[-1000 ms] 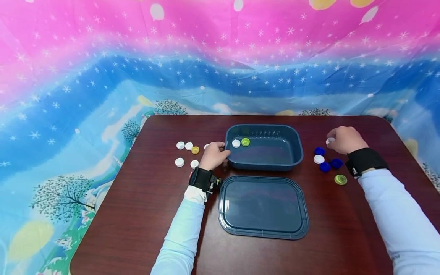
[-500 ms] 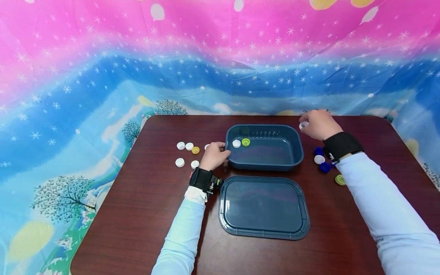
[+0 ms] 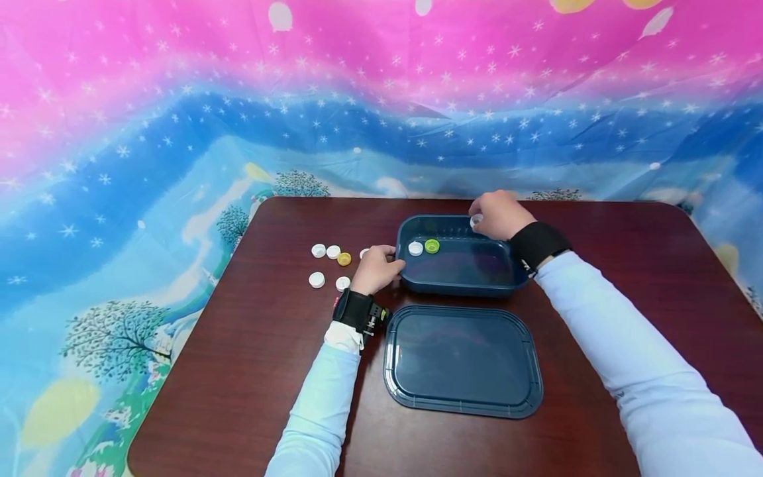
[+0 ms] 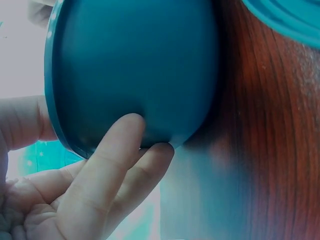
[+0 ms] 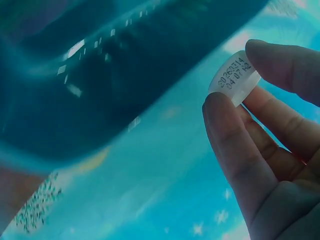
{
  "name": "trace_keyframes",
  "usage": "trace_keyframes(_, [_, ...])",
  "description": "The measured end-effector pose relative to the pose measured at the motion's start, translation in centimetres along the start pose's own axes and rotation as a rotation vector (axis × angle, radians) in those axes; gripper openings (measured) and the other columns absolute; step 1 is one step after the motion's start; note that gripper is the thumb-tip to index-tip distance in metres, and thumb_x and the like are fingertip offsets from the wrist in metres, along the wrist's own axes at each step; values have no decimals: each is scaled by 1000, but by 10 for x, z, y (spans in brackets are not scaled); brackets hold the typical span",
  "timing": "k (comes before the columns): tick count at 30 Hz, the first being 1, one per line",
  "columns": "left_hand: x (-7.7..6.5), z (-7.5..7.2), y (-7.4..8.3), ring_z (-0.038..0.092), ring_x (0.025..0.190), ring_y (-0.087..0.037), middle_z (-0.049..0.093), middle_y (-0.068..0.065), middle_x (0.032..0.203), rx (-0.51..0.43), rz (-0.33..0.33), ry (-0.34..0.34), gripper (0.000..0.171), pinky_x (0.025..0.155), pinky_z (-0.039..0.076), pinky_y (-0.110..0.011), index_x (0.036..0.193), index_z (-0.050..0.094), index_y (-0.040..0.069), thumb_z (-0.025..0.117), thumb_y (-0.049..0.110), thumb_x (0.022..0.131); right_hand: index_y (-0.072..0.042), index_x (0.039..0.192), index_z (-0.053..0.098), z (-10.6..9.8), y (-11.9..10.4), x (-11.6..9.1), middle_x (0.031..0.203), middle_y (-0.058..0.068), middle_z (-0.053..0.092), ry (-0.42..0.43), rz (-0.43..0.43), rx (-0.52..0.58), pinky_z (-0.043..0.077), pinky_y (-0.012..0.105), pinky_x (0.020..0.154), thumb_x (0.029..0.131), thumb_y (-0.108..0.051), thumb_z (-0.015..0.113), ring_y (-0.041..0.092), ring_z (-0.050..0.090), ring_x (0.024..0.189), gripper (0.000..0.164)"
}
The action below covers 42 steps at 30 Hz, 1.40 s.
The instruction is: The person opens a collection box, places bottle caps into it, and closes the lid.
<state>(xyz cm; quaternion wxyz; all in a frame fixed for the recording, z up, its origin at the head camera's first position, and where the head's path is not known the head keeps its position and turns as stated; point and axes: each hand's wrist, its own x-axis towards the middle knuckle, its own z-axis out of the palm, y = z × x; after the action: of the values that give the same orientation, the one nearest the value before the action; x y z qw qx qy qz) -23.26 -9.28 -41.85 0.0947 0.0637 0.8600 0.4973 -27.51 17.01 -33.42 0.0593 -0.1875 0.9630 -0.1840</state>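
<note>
My right hand point(image 3: 503, 215) pinches a white bottle cap point(image 3: 476, 220) above the back right part of a dark blue-grey plastic box point(image 3: 459, 289). Printed digits show on the cap's side point(image 5: 235, 75) in the right wrist view. Inside the box lie a white cap point(image 3: 415, 248) and a lime-green cap point(image 3: 432, 246), side by side near its left end. My left hand point(image 3: 374, 270) grips the box's left end. In the left wrist view, fingers point(image 4: 107, 170) lie against the box wall point(image 4: 140, 65) and another digit reaches the rim's other side.
The matching lid point(image 3: 463, 361) lies flat in front of the box. Left of my left hand sit several white caps point(image 3: 317, 280) and a yellow one point(image 3: 344, 259). A patterned cloth point(image 3: 381, 119) hangs behind the brown table point(image 3: 238, 371).
My right hand has carried the white cap leftward from the table's right side to above the box. The right arm now covers the caps there. The left hand keeps its hold.
</note>
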Motion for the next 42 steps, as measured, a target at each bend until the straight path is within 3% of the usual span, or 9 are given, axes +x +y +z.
trace_keyframes(5, [1, 1, 0, 70, 78, -29, 69, -11, 87, -4, 3, -1, 34, 70, 55, -31, 126, 61, -3, 58, 10, 95, 9, 114, 66, 17, -7, 9, 115, 28, 62, -50, -26, 3, 45, 52, 91, 91, 1, 60, 40, 59, 103, 25])
trace_keyframes(7, [1, 2, 1, 70, 78, -30, 69, -12, 87, -10, 3, -5, 34, 69, 55, -31, 126, 60, -3, 57, 10, 95, 5, 92, 68, 23, -9, 13, 88, 22, 62, -69, -30, 10, 49, 43, 76, 91, 3, 57, 33, 58, 79, 11])
trace_keyframes(10, [1, 3, 2, 70, 76, -31, 68, -12, 85, -19, -1, -13, 33, 67, 56, -33, 126, 61, -3, 57, 10, 95, -6, 65, 46, 33, -9, 18, 62, 5, 32, -90, -30, 24, 30, 33, 57, 91, 5, 54, 20, 31, 55, 29])
trace_keyframes(12, [1, 4, 3, 69, 75, -32, 68, -12, 84, -21, -3, -16, 33, 66, 56, -34, 125, 61, -3, 57, 10, 95, -10, 64, 39, 41, -8, 22, 64, 0, 16, -111, -16, 36, 20, 35, 56, 91, 5, 54, 18, 16, 55, 34])
trace_keyframes(17, [1, 6, 3, 69, 72, -34, 68, -11, 80, -28, -3, -16, 32, 66, 57, -38, 123, 62, -3, 58, 10, 94, -7, 64, 54, 58, -3, 28, 58, -2, 19, -153, 24, 38, 25, 31, 52, 92, 2, 56, 16, 19, 51, 30])
trace_keyframes(21, [1, 6, 2, 69, 72, -34, 68, -11, 79, -30, -4, -16, 32, 66, 57, -39, 123, 62, -3, 58, 10, 94, -12, 55, 40, 67, -4, 31, 57, -2, 19, -159, 27, 24, 24, 32, 52, 92, 2, 57, 16, 18, 50, 43])
trace_keyframes(29, [2, 5, 0, 69, 71, -33, 68, -14, 80, -16, -22, -11, 32, 63, 56, -33, 123, 62, -2, 59, 11, 94, -16, 55, 30, 72, -7, 35, 60, -1, 15, -134, 8, 21, 21, 32, 54, 91, 5, 55, 16, 13, 54, 49])
trace_keyframes(36, [1, 2, 0, 69, 71, -34, 68, -14, 80, 0, 23, -12, 30, 59, 53, -28, 121, 63, -3, 58, 10, 95, -18, 57, 26, 75, -10, 35, 61, -2, 13, -122, -5, 14, 24, 34, 59, 93, 6, 54, 16, 15, 56, 52])
trace_keyframes(42, [2, -1, -3, 68, 73, -34, 68, -17, 82, 6, 29, -7, 31, 62, 53, -29, 123, 62, -3, 58, 11, 95, -16, 56, 33, 80, -11, 39, 58, -1, 18, -88, -16, -7, 28, 35, 61, 93, 5, 55, 17, 24, 55, 48])
